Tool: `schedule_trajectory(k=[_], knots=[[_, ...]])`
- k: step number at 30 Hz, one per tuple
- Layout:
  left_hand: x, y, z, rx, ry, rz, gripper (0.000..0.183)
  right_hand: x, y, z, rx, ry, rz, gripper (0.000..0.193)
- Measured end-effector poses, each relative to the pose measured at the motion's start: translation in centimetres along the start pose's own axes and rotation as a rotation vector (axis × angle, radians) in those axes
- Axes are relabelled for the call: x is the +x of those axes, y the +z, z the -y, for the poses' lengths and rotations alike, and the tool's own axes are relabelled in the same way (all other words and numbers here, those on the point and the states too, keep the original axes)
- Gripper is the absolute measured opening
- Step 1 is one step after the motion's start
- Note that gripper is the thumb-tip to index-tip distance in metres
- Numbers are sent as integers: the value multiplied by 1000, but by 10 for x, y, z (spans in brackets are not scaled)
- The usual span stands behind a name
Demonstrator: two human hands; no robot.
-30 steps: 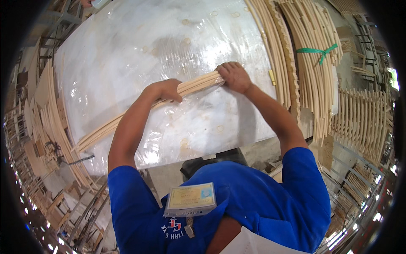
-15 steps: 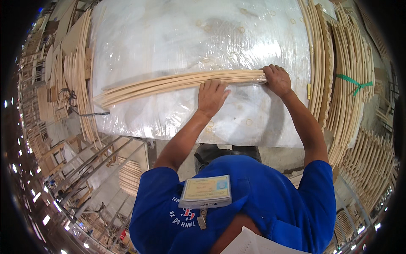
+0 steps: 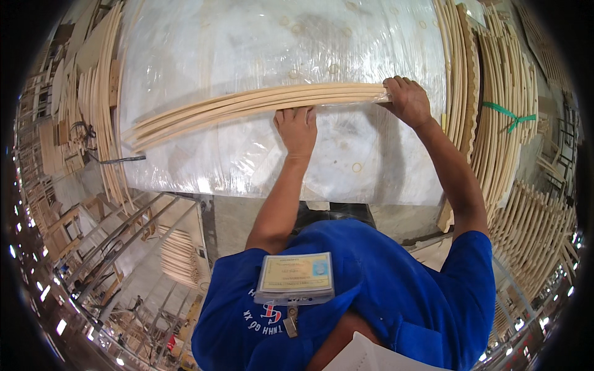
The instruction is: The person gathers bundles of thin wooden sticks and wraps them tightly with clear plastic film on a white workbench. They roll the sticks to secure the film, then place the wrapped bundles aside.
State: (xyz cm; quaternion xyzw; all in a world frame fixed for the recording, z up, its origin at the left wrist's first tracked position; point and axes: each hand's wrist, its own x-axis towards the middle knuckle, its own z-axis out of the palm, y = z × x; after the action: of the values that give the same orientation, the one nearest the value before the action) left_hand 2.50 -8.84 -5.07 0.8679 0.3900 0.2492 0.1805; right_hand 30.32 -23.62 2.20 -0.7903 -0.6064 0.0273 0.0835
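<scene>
- The pale wooden strips (image 3: 247,105) lie side by side across the film-covered counter (image 3: 346,151), slightly bowed, their left ends spread a little apart.
- At their right end, the right hand (image 3: 408,102) has its fingers curled over the ends, holding them together.
- The left hand (image 3: 297,130) meets the near edge, right of the strips' middle, its fingers bent against the wood; whether they grip it I cannot tell.
- Along the counter's right side stand more strips (image 3: 455,74), with a larger bundle (image 3: 504,157) beyond, bound by a green tie (image 3: 511,117).
- On the left, a stack of long slats (image 3: 106,123) stands beside the counter, near a dark strap (image 3: 124,159).
</scene>
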Motion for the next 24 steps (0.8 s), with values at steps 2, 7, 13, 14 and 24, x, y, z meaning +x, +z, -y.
schedule_trajectory(k=[2, 7, 13, 14, 24], knots=[[-9, -18, 11, -175, -13, 169, 17, -5, 11, -4, 19, 19, 8, 47], [60, -58, 47, -37, 584, 177, 9, -19, 48, -1, 47, 63, 17, 47], [156, -47, 53, 17, 534, 486, 13, -7, 45, 0, 97, 45, 38, 46], [155, -43, 46, 95, 493, 522, 15, -9, 45, -2, 116, 45, 54, 46], [77, 6, -45, 132, 730, 260, 57, 2, 35, -14, 164, 39, 143, 60]])
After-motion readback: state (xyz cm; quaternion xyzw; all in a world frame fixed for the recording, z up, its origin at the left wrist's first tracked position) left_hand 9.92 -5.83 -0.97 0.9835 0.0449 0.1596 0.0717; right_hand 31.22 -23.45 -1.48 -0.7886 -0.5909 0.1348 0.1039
